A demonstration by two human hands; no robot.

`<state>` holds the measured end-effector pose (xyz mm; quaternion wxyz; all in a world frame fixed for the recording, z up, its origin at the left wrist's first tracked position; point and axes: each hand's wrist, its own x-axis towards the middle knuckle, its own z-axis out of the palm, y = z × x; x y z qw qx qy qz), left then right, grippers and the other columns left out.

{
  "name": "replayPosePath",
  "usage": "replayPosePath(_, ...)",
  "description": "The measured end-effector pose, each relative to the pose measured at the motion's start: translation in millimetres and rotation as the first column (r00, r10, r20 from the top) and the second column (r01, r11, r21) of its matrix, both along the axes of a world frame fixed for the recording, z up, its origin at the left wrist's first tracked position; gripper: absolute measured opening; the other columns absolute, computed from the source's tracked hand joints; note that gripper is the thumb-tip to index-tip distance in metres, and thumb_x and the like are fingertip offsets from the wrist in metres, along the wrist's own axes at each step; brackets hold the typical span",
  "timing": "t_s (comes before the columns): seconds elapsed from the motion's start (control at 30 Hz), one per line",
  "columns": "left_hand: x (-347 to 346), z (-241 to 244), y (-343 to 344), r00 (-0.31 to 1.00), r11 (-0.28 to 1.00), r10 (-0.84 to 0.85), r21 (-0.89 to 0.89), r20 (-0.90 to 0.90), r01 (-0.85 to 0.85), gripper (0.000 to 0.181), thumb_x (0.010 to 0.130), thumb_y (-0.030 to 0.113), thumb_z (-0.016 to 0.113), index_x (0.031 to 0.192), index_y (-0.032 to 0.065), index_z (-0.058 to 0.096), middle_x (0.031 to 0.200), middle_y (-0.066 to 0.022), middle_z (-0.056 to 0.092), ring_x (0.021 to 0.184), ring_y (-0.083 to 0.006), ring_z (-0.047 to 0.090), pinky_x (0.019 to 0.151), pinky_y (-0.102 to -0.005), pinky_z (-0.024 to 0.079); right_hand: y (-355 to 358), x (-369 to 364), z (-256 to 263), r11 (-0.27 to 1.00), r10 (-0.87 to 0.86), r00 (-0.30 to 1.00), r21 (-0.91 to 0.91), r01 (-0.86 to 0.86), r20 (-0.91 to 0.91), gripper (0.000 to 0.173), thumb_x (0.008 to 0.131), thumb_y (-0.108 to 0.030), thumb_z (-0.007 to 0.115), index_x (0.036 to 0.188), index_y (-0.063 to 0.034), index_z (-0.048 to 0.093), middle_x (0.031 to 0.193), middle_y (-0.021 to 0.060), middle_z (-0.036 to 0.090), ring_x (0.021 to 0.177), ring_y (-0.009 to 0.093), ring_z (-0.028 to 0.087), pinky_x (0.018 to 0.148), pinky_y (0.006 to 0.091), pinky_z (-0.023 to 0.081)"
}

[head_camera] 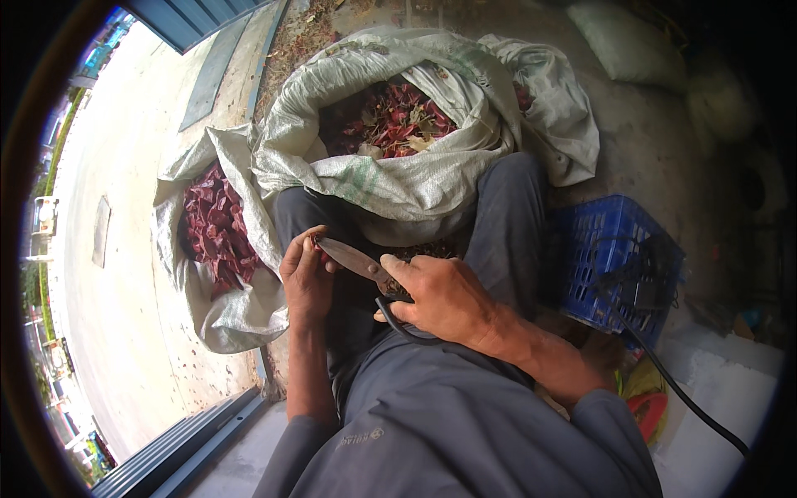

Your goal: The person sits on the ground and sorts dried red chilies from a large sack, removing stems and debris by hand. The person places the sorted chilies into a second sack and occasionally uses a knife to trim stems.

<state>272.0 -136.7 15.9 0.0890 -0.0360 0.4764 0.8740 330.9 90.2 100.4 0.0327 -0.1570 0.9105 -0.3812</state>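
Note:
Between the thumb and fingers of my left hand (305,271) is a small dark red dried pepper (319,248), mostly covered by the fingers. My right hand (436,295) grips a pair of scissors (352,258) with black handles. Their blades look nearly closed, and the tip reaches the pepper at my left fingertips. Beyond my knees a large white woven sack (398,180) has its rim rolled down around red dried pepper pieces (405,118) and stalks. To the left, a smaller woven sack (249,218) holds dark red dried peppers (218,224).
A blue plastic crate (585,249) stands at the right, with a black cable (672,380) running from it. Another woven sack (573,124) lies behind the large one. A stuffed sack (622,43) sits at the upper right. Blue metal panels (193,18) edge the upper left.

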Motion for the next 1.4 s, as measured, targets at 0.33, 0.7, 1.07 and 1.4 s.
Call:
replayPosePath(0.33,8.2,-0.4,25.1,0.994,0.999,0.044,0.023,0.099,-0.047,0.02,0.101,0.016,0.057,0.109,-0.0014,0.064,0.085,-0.0026,0.062,0.067,-0.0095,0.051,0.065,-0.0251,0.046,-32.1,-42.5,-26.9,0.902,-0.323,0.91,-0.377,0.212,-0.26,0.069,0.076,-0.025,0.082,0.133,0.0006,0.054,0.08,0.0121,0.059,0.069,0.028,0.062,0.061,0.0389,0.052)
replayPosePath(0.7,-0.3,1.9,15.1,1.0,0.976,-0.027,0.214,-0.007,0.028,0.025,0.097,0.017,0.06,0.119,0.0041,0.059,0.086,0.0,0.057,0.061,-0.0095,0.044,0.057,-0.025,0.038,-1.1,-4.4,-35.6,0.978,-0.167,0.984,-0.135,0.158,-0.055,0.072,0.069,-0.04,0.086,0.126,-0.0047,0.06,0.078,0.0056,0.064,0.07,0.024,0.065,0.062,0.0367,0.053)
replayPosePath(1.07,-3.8,-6.5,9.4,0.998,0.976,-0.054,0.209,-0.027,0.059,0.019,0.101,0.02,0.056,0.11,0.0037,0.061,0.083,-0.0018,0.057,0.064,-0.012,0.047,0.058,-0.0269,0.039,5.6,6.2,-30.1,0.987,-0.144,0.988,-0.064,0.148,0.06,0.072,0.072,-0.043,0.083,0.128,-0.0068,0.057,0.087,0.0085,0.066,0.082,0.028,0.068,0.068,0.0408,0.055)
replayPosePath(1.4,-0.2,-1.2,12.4,0.994,0.981,-0.087,0.177,0.062,0.075,0.009,0.098,0.012,0.056,0.1,0.0042,0.06,0.066,0.001,0.046,0.051,-0.0078,0.036,0.048,-0.0231,0.032,-1.3,0.0,-28.5,0.995,-0.101,0.994,-0.019,0.1,-0.044,0.077,0.071,-0.046,0.083,0.131,-0.006,0.056,0.092,0.0087,0.066,0.083,0.029,0.068,0.072,0.0412,0.055)
